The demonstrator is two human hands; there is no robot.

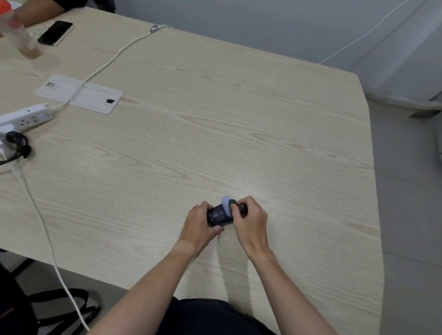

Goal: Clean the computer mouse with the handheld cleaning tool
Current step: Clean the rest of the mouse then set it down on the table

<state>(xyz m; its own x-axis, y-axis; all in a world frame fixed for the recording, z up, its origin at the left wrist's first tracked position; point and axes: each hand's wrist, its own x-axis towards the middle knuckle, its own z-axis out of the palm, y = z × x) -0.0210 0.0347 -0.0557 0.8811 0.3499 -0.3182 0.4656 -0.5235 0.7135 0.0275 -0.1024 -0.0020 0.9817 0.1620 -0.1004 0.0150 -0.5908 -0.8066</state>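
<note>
Mouse [218, 215] on table [218, 115] | left hand [201, 224] clamped around it | right hand [250, 221] gripping cleaning tool [229, 205] atop it

- pale wood-grain laminate table [217, 131]: smooth, matt, fine streaky grain all over
- small black plastic computer mouse [217, 215]: looks slightly glossy
- handheld cleaning tool with a pale round head [228, 205]: head looks soft and matt
- white plastic power strip [21, 119]: smooth, a bit shiny
- black slab phone [55, 32]: glossy glass face
- white rubbery cable [45, 231]
</note>
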